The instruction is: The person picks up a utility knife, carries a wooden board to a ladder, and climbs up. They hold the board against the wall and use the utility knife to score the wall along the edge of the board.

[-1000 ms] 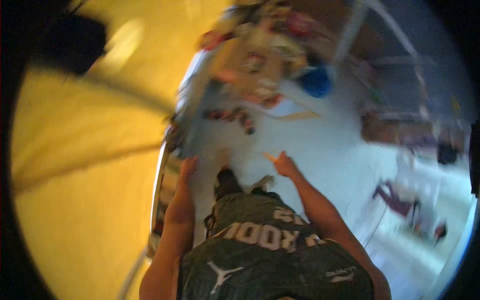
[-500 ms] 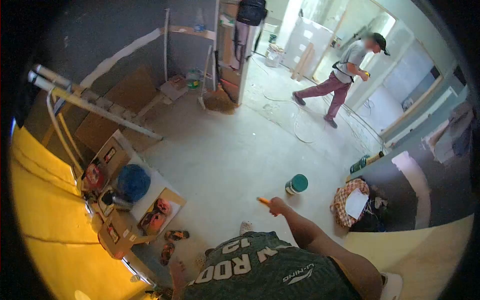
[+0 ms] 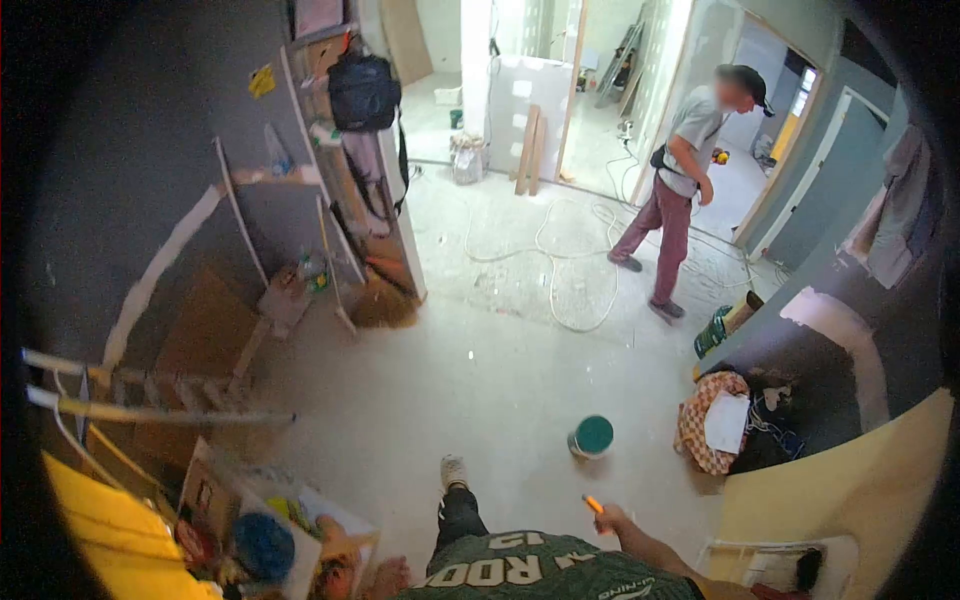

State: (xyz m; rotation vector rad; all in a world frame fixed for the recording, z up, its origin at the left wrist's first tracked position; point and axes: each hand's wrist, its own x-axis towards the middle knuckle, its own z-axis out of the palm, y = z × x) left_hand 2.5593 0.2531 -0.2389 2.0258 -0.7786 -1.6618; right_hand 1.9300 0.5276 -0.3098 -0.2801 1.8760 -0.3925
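My right hand [image 3: 614,521] is closed round a slim orange-handled tool [image 3: 594,503], whose kind I cannot tell. It points up and left, over the floor. Just beyond that hand stands a bucket with a green lid [image 3: 592,437], apart from it. At the bottom edge, my left hand [image 3: 388,578] is blurred and partly cut off, its fingers indistinct. Near it lie a blue round item [image 3: 263,547] and a board [image 3: 350,545] with blurred items. My shoe [image 3: 454,471] is forward on the pale floor.
A person [image 3: 680,180] walks ahead on the right, by a looped white hose [image 3: 553,280]. A checkered bag [image 3: 707,425] sits by the right wall. On the left are a metal ladder [image 3: 170,408] and a broom [image 3: 383,303]. A black backpack [image 3: 362,92] hangs above.
My view has turned left and moved forward, with one shoe now stepping ahead. The person ahead has lowered a hand. My right hand still holds the orange-handled tool.
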